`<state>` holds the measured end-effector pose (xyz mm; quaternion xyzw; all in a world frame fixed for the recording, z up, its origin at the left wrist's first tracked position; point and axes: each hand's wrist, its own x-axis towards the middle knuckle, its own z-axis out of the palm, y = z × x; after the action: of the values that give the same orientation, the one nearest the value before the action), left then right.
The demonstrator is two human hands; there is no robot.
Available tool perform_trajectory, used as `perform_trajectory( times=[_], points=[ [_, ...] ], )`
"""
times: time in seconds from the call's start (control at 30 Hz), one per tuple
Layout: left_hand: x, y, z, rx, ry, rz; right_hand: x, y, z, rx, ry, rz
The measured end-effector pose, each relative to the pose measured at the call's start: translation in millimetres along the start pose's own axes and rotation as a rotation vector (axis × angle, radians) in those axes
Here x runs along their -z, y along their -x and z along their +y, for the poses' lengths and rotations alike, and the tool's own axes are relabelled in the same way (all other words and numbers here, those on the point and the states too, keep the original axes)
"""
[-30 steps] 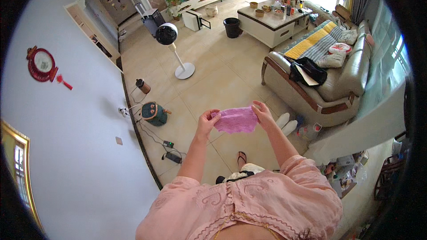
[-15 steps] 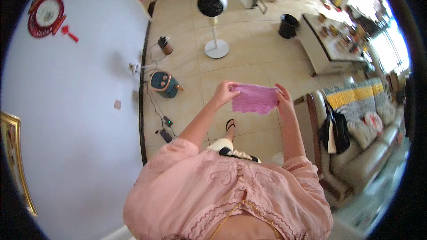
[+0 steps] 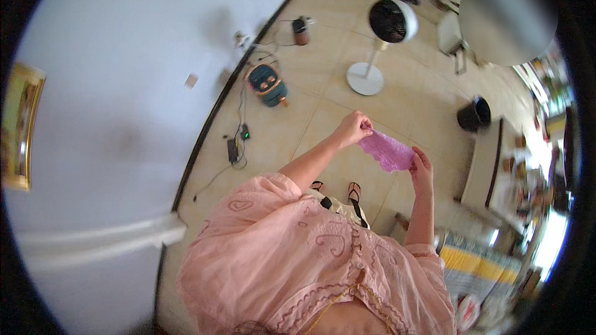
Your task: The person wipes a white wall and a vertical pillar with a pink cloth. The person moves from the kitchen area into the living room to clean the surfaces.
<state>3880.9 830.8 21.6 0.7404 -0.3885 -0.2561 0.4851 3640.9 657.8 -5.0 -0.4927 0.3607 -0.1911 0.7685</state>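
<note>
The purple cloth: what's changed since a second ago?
The purple cloth went from nearly level to slanting in the picture, right end lower. The view has turned, so the white standing fan shows farther right. Nothing was let go: the left hand and right hand still hold the cloth at its ends.

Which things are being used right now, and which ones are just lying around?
In use:
crinkled purple cloth, held at its ends
left hand and right hand, pinching it

Just standing around:
white pedestal fan with round black face
dark-green rounded appliance with copper-coloured trim
round black bin
</note>
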Motion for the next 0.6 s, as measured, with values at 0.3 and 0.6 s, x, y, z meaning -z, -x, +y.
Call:
perform_trajectory(
  times=[0.3, 0.6],
  points=[
    [1.5, 73.1, -9.7, 0.203, -0.146, 0.601, -72.1, -127.1, -18.3, -0.171, 0.327, -0.631],
    [-8.1, 255.6, 37.8, 0.621, -0.204, 1.181, -211.2, -59.7, 41.2, -0.354, 0.436, -1.237]
  ],
)
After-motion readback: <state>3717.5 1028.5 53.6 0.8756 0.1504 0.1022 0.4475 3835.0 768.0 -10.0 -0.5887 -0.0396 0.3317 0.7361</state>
